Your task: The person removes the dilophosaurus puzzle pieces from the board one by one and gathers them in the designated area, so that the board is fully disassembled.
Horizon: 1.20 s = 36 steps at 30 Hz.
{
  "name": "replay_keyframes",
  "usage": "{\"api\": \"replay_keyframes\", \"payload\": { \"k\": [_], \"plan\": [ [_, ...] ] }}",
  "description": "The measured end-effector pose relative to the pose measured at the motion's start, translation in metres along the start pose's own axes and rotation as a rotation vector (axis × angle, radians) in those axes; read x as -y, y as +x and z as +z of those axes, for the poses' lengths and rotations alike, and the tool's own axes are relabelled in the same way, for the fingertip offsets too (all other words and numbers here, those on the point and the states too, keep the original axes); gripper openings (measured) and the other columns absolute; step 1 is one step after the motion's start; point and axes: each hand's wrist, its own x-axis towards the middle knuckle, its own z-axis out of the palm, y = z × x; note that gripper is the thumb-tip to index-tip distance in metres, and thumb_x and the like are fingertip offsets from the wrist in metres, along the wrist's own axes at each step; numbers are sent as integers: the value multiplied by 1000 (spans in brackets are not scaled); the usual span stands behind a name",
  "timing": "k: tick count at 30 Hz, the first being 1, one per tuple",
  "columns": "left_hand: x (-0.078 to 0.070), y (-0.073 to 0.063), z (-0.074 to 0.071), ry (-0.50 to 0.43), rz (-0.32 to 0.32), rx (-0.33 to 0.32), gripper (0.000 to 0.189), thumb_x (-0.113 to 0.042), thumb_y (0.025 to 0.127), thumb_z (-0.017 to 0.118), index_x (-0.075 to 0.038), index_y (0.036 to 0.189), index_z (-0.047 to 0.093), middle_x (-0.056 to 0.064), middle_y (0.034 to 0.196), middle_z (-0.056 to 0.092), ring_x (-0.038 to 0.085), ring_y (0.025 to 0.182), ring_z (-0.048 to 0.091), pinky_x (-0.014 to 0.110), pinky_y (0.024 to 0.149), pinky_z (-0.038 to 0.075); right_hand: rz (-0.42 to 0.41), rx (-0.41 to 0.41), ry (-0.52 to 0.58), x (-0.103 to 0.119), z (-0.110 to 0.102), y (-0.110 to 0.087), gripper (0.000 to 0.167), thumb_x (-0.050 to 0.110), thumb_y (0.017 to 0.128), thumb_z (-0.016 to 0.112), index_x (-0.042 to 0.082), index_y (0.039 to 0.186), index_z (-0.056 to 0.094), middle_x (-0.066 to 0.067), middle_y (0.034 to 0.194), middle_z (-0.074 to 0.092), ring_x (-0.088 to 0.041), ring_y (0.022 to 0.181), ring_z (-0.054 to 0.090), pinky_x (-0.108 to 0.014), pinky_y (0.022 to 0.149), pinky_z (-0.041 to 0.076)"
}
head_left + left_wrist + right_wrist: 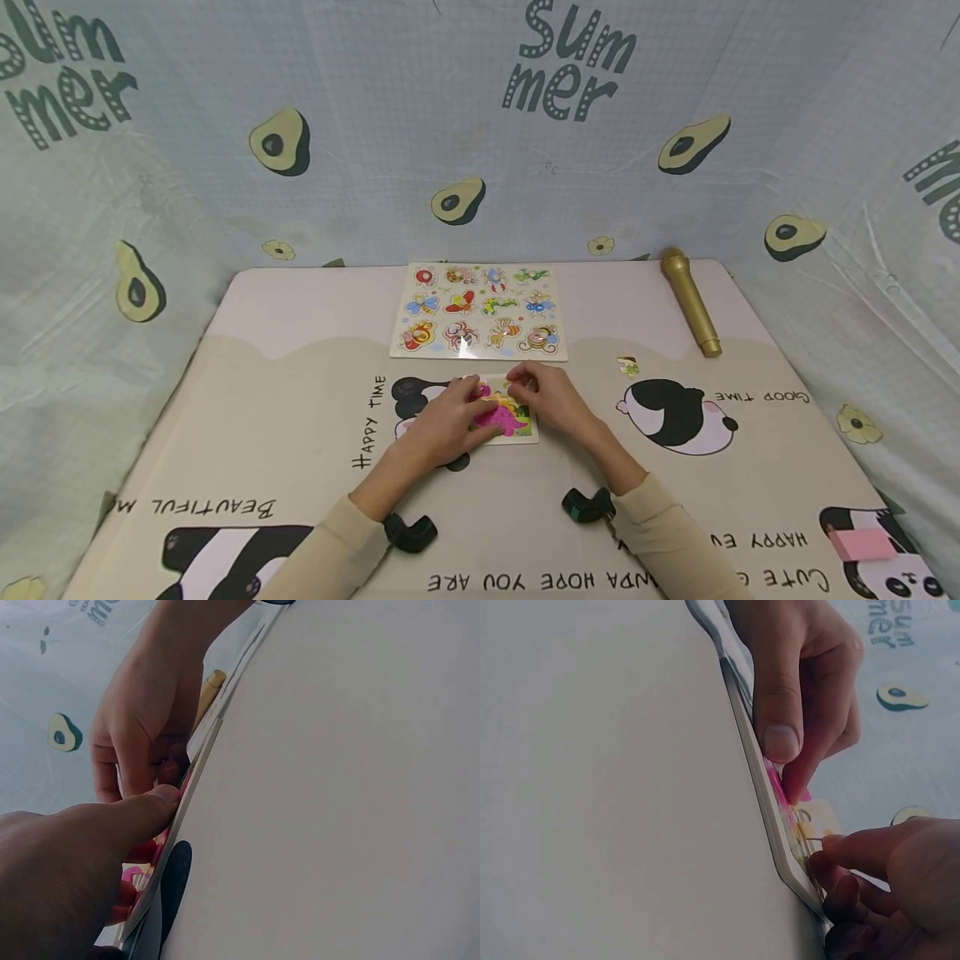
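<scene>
A small dinosaur puzzle (504,420) with a pink dinosaur lies on the table below the larger board. My left hand (448,419) rests on its left part, thumb near the lower edge and fingertips on the picture. At its upper right, my right hand (555,398) pinches a small puzzle piece (814,839), seen as a thin edge between thumb and fingertip in the right wrist view. The fingers hide parts of the picture. A loose puzzle piece (627,365) lies to the right of the right hand.
Behind the hands lies an insect puzzle board (480,312) with several pictures in rows. A gold microphone-shaped object (692,302) lies at the back right. Near the right front edge is a pink block (862,545). A printed cloth (375,183) hangs around the table.
</scene>
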Motion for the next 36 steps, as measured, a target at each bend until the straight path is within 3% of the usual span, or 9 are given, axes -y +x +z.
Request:
{"api": "replay_keyframes", "payload": {
  "k": [4,7,10,17,24,32,36],
  "plan": [
    [0,1,1,6,21,-16,46,-48,90,71,-15,121,74,8,113,58,21,102,60,37,97,54,-2,-3,5,0,0,0,12,14,93,70,7,103,71,-2,86,69,-10,70,54,-20,62,44],
    [0,1,1,14,39,-32,44,-48,90,71,-15,119,75,5,105,54,16,91,52,32,82,52,7,-5,18,0,-1,0,11,15,93,70,7,101,72,-2,85,70,-9,70,55,-20,63,45],
    [0,1,1,18,46,-42,43,-47,89,72,-15,118,75,3,103,53,14,89,49,30,79,51,16,-8,26,1,-2,0,12,16,93,70,7,101,72,-2,86,70,-10,70,55,-20,63,45],
    [1,1,1,28,54,-49,44,-47,89,72,-15,118,75,5,107,56,16,93,54,34,89,54,33,-48,40,-1,-8,0,12,17,93,70,8,101,72,-3,89,71,-10,73,56,-21,65,46],
    [1,1,1,24,83,-75,42,-46,89,74,-13,116,76,5,106,56,15,92,53,31,81,53,89,-104,63,-4,-25,2,13,17,94,69,7,103,71,-6,89,69,-13,72,53,-21,61,44],
    [0,0,0,15,77,-63,42,-44,89,74,-13,117,75,7,107,57,17,94,55,41,105,50,100,-138,89,-16,-46,3,18,19,95,69,7,108,69,-9,93,71,-15,68,56,-22,57,46],
    [1,0,0,15,73,-61,42,-44,89,74,-13,117,75,7,107,56,18,94,55,43,110,47,98,-156,78,-21,-56,3,19,19,95,69,6,110,70,-10,95,72,-16,70,57,-22,58,46]
  ]
}}
